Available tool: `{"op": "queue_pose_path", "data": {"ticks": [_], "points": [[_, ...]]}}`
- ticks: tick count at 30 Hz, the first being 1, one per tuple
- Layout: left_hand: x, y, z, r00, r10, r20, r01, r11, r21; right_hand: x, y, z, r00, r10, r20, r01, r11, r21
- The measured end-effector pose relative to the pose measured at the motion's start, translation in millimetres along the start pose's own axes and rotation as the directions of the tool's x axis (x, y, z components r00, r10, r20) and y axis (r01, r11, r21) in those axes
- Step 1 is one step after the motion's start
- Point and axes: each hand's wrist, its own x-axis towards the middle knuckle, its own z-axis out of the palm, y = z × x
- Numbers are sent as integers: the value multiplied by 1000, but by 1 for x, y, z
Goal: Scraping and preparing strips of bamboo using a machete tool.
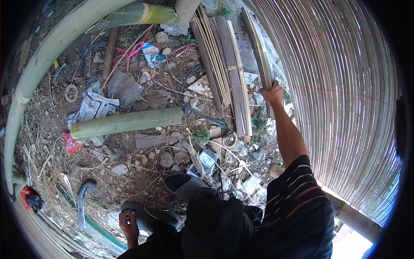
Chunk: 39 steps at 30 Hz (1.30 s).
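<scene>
My right hand (272, 93) reaches forward on the right and is closed round the near end of a long split bamboo strip (257, 45), with its far end pointing away from me. Just left of that strip lies a bundle of bamboo slats (235, 77), brown and pale, on the ground. Down at the lower left, my left hand (128, 223) is held by my dark shoe (148, 216) with its fingers curled. Whatever those fingers may hold is too small and dark to make out.
A cut green bamboo section (127, 122) lies among scraps, wrappers and stones. Thick bamboo poles (32, 73) curve along the left and top. A slatted bamboo screen (340, 73) rises on the right. A hooked tool (82, 200) rests at the lower left.
</scene>
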Motion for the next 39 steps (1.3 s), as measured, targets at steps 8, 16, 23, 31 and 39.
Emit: {"op": "queue_pose_path", "data": {"ticks": [8, 16, 23, 31, 39], "points": [[-17, -27, -17, 992, -104, -65, 102, 994, -35, 76, -87, 2, 999, -41, 31, 41, 999, -12], [-23, -27, -23, 975, -208, -76, 191, 965, -181, 118, -120, 5, 998, -60, 28, 62, 995, -74], [-20, -21, -27, 963, -269, -29, 262, 953, -152, 156, -117, 18, 955, -189, 228, 203, 978, -38], [-18, -7, -22, 947, -316, -55, 302, 935, -185, 153, -100, 34, 959, -261, 111, 272, 957, -101], [-26, -7, -21, 964, -243, -111, 223, 961, -165, 119, -104, 27, 910, -411, 53, 408, 911, 59]]}}
